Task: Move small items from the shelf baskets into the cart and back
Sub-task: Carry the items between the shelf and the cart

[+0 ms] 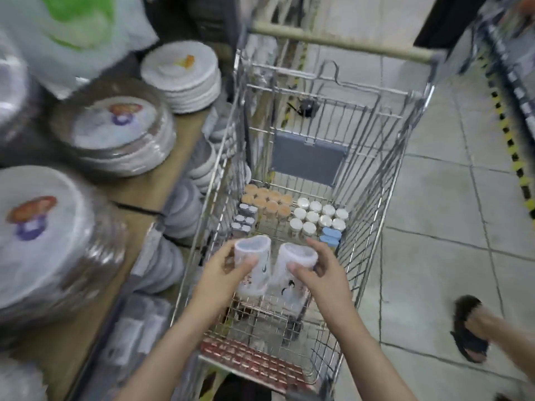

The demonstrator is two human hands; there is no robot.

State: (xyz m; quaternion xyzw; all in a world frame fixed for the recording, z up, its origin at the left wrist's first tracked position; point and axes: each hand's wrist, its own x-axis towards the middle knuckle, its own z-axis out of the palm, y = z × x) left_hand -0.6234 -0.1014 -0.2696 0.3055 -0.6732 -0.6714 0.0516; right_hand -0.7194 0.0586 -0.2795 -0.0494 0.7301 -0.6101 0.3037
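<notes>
Now we have two translucent cups in hand, low in the centre of the frame, held over the near end of the cart (pixel 411 157) basket. Left hand (pixel 223 270) pinches the rim of the left cup (pixel 254 264), thumb on the near side and fingers on the far lip; right hand (pixel 315 267) holds the right cup (pixel 295 267) the same way, fingers curled round its mouth. The cups stand nearly upright, almost touching each other — whether their bases rest on the wire floor, we cannot tell.

Further up the basket sit the orange-lidded jars (pixel 267 201) and, to their right, the white-lidded jars (pixel 318 217), with a few blue-lidded ones (pixel 330 236) just below those. Stacked plates (pixel 185 73) fill the shelf at upper left.

Our judgement: we are setting these down. Best to lower both straight, keep them apart from the jar rows, and release only once the bases sit flat on the wires — light plastic tips easily on a grid.
</notes>
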